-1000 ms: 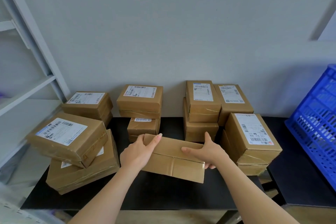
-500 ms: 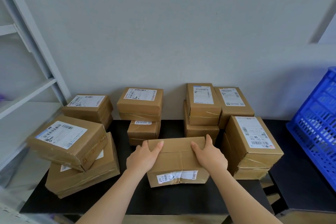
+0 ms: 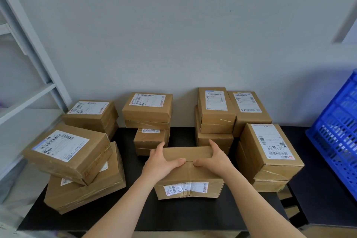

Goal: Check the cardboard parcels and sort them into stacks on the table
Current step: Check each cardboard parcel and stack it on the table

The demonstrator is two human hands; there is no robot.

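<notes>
Cardboard parcel (image 3: 189, 177) lies at lower centre of the frame, on or just above the black table (image 3: 173, 216), label on its near face. Left hand (image 3: 162, 162) and right hand (image 3: 214, 160) each grip its far top edge, thumbs on top. Checking seems under way; next comes choosing a matching pile, perhaps the small stack (image 3: 151, 141) just behind.

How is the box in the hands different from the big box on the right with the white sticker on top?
The held box wears its sticker on the front side; the right box has its sticker on top. The left hand and right hand grip the held box; nothing touches the right box, which rests on another box. Both are brown taped cardboard.
</notes>
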